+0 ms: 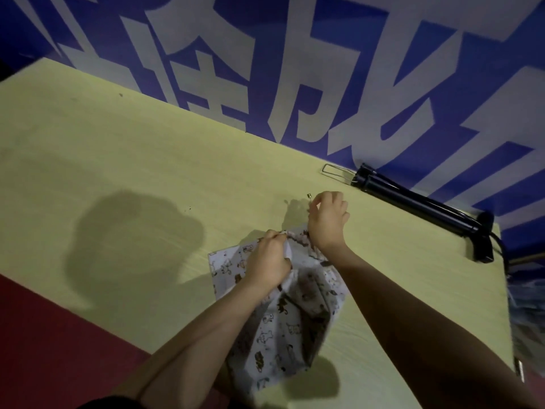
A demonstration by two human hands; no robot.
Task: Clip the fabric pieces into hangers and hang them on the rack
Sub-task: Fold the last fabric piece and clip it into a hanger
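Two hands pinching one fabric piece (printed)

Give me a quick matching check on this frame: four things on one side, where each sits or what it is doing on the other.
Things:
1. left hand
2. right hand
3. printed fabric
4. black folded rack

States:
A. lies along the table's far edge by the blue wall
B. pinches the fabric's raised upper edge
C. fingers curled round a small metal piece above the fabric
D. partly lifted, its lower part hanging over the near table edge

Pairs: 1-B, 2-C, 3-D, 4-A
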